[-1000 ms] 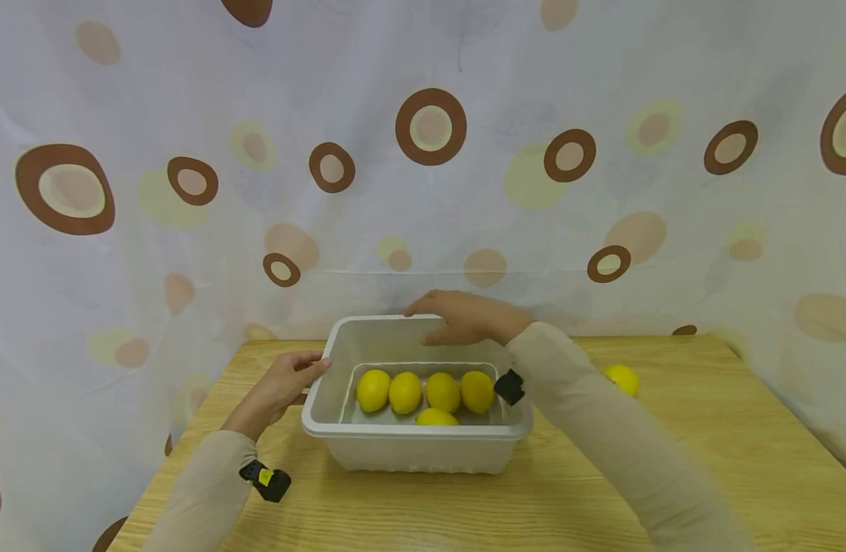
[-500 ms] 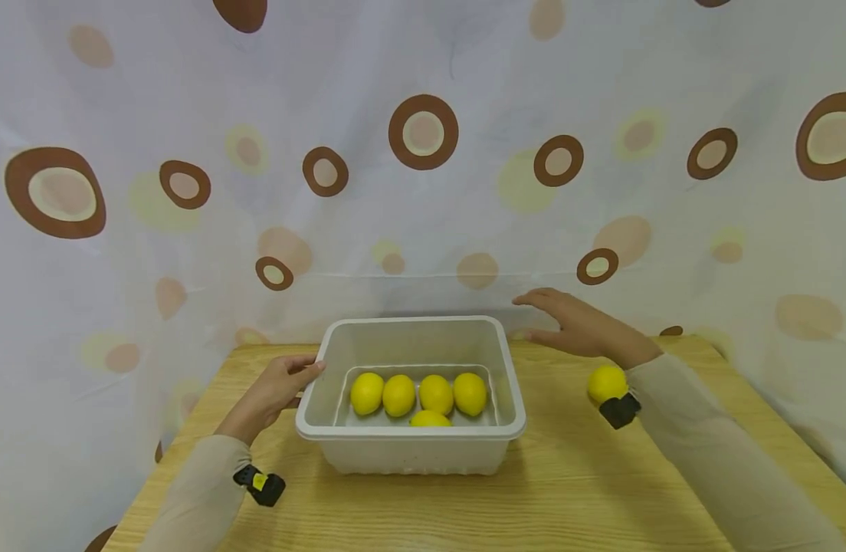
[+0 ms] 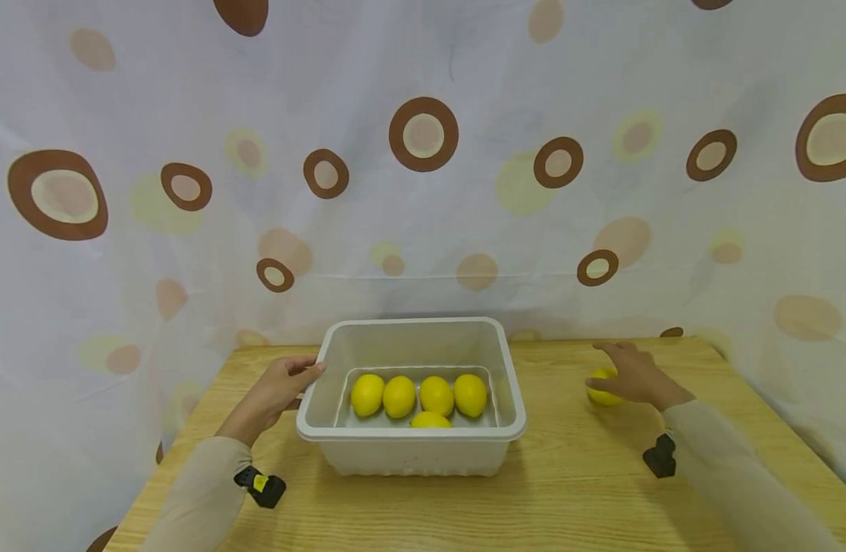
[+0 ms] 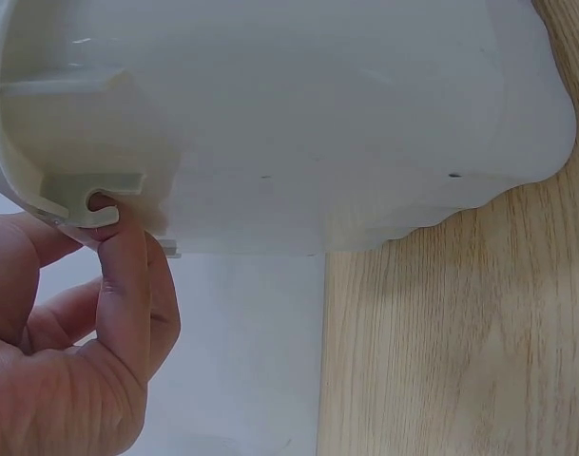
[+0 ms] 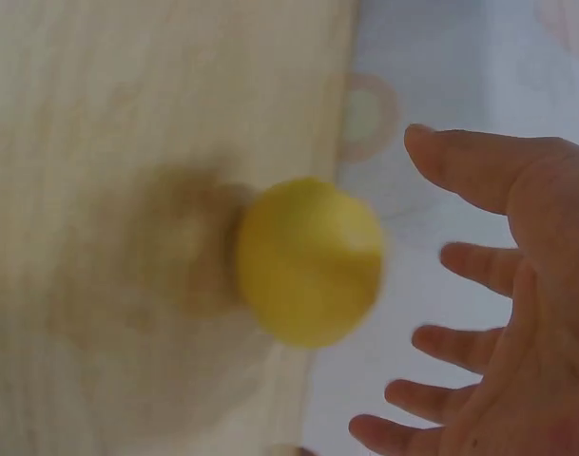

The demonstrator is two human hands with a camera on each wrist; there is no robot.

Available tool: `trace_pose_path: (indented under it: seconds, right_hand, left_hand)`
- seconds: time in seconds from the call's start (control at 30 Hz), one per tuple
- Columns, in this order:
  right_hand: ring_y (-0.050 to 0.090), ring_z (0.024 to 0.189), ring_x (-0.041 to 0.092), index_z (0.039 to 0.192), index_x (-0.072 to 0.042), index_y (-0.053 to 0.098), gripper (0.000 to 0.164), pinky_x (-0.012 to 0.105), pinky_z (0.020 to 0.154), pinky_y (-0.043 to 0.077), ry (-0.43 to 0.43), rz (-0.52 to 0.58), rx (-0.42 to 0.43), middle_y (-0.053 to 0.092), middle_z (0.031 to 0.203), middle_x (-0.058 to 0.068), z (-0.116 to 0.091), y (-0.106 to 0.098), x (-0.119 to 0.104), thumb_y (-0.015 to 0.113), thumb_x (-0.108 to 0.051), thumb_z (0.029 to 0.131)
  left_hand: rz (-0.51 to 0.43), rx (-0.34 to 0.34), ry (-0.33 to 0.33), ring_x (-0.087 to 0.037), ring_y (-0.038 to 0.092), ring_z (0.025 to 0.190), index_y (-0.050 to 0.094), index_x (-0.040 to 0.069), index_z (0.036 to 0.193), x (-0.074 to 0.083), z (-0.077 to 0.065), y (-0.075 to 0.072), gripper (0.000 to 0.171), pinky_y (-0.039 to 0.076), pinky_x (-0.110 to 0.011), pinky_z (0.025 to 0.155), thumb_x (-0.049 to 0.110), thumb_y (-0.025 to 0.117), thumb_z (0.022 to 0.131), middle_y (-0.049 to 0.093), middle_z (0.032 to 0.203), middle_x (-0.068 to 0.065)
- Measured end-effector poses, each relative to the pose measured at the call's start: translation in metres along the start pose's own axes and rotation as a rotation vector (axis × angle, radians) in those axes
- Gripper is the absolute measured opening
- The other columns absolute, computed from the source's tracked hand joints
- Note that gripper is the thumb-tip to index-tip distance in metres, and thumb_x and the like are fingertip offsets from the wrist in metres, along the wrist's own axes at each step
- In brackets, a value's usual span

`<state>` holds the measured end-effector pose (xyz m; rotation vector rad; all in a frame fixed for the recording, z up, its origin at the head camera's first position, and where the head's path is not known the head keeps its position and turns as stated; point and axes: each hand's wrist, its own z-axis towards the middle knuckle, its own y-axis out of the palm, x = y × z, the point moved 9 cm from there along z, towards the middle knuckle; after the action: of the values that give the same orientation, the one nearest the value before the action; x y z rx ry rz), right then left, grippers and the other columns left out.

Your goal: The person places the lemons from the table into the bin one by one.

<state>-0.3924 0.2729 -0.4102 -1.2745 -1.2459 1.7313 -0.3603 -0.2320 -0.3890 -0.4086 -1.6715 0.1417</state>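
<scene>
A white plastic bin (image 3: 412, 456) stands on the table, with several yellow lemons (image 3: 398, 396) lying inside it. My left hand (image 3: 274, 389) grips the bin's left rim; in the left wrist view its fingers curl under the rim (image 4: 80, 204) from outside. Over on the right, one more lemon (image 5: 310, 261) rests on the wood. My right hand (image 3: 633, 376) hovers at that lemon, fingers spread and thumb apart, partly covering it in the head view. The right wrist view shows the fingers (image 5: 460, 347) beside the lemon with a gap between.
The wooden table (image 3: 561, 491) runs back to a pale curtain (image 3: 423, 215) with brown and beige circles. A black wrist camera (image 3: 260, 487) is strapped on the left sleeve, another wrist camera (image 3: 660, 456) on the right.
My right hand has moved from above the bin out to the right, then down to the lone lemon. The left hand keeps its hold on the rim.
</scene>
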Motion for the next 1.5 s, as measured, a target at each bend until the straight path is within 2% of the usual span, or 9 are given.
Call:
trace_pose_path:
  seconds: [0.13,0.2,0.3,0.4,0.5,0.6,0.9,1.27,1.5]
  right_hand:
    - [0.028,0.117,0.067,0.137,0.014,0.033,0.083,0.077,0.088,0.024,0.075,0.026,-0.001,0.031,0.128,0.049,-0.006,0.014,0.019,0.073,-0.033,0.083]
    - [0.035,0.113,0.066,0.137,0.014,0.032,0.082,0.075,0.086,0.030,0.093,0.045,-0.016,0.031,0.126,0.049,-0.010,0.019,0.022,0.073,-0.033,0.083]
    - [0.045,0.104,0.059,0.136,0.016,0.032,0.079,0.066,0.082,0.042,0.091,0.096,-0.047,0.033,0.123,0.048,-0.012,0.027,0.025,0.070,-0.030,0.085]
    - [0.052,0.096,0.047,0.134,0.018,0.033,0.075,0.052,0.073,0.050,0.066,0.120,-0.046,0.039,0.119,0.045,-0.012,0.030,0.024,0.069,-0.026,0.085]
    - [0.053,0.090,0.039,0.132,0.018,0.036,0.072,0.044,0.069,0.050,0.048,0.130,-0.022,0.045,0.114,0.041,-0.010,0.030,0.022,0.070,-0.022,0.083]
    - [0.053,0.085,0.033,0.131,0.018,0.037,0.072,0.042,0.067,0.049,0.049,0.146,-0.011,0.049,0.110,0.038,-0.009,0.029,0.022,0.070,-0.021,0.081]
    - [0.054,0.083,0.030,0.132,0.019,0.036,0.072,0.039,0.067,0.049,0.064,0.165,-0.017,0.049,0.109,0.036,-0.007,0.033,0.025,0.070,-0.019,0.080]
    - [0.054,0.082,0.030,0.130,0.018,0.038,0.071,0.038,0.065,0.049,0.045,0.170,-0.009,0.051,0.107,0.034,-0.007,0.024,0.016,0.071,-0.019,0.079]
    - [0.054,0.087,0.034,0.130,0.017,0.041,0.071,0.039,0.066,0.049,-0.030,0.124,0.036,0.054,0.107,0.031,0.004,-0.004,-0.012,0.073,-0.024,0.082]
  left_hand:
    - [-0.001,-0.003,0.007,-0.020,0.063,0.097,0.040,-0.006,0.141,0.001,-0.001,0.001,0.053,0.057,-0.038,0.080,0.026,0.051,0.101,0.054,0.126,-0.025]
    - [-0.005,0.000,0.007,-0.019,0.063,0.096,0.041,-0.006,0.140,0.001,-0.001,0.001,0.052,0.057,-0.038,0.080,0.025,0.051,0.101,0.054,0.126,-0.026]
    - [-0.010,0.002,0.008,-0.020,0.063,0.097,0.041,-0.007,0.140,0.000,0.000,0.001,0.051,0.057,-0.038,0.080,0.024,0.051,0.101,0.054,0.126,-0.026]
    - [-0.009,0.001,0.008,-0.020,0.063,0.097,0.041,-0.006,0.140,0.000,0.000,0.001,0.051,0.057,-0.039,0.080,0.024,0.051,0.101,0.054,0.126,-0.025]
    - [-0.008,0.000,0.007,-0.020,0.063,0.098,0.041,-0.006,0.141,0.000,0.000,0.001,0.052,0.057,-0.039,0.080,0.025,0.051,0.101,0.054,0.126,-0.025]
    - [-0.009,-0.003,0.007,-0.021,0.063,0.098,0.041,-0.006,0.141,0.000,0.000,0.001,0.052,0.057,-0.039,0.080,0.026,0.051,0.101,0.054,0.127,-0.026]
    - [-0.007,-0.004,0.008,-0.021,0.063,0.099,0.040,-0.006,0.141,0.000,0.000,0.001,0.053,0.057,-0.039,0.080,0.026,0.051,0.101,0.053,0.127,-0.025]
    - [0.004,-0.004,-0.002,-0.023,0.062,0.102,0.040,-0.005,0.142,0.000,0.000,0.001,0.053,0.056,-0.040,0.082,0.027,0.051,0.101,0.053,0.129,-0.025]
    - [0.001,-0.002,-0.005,-0.024,0.061,0.102,0.039,-0.005,0.142,0.000,-0.001,0.001,0.053,0.056,-0.040,0.082,0.026,0.051,0.101,0.052,0.129,-0.025]
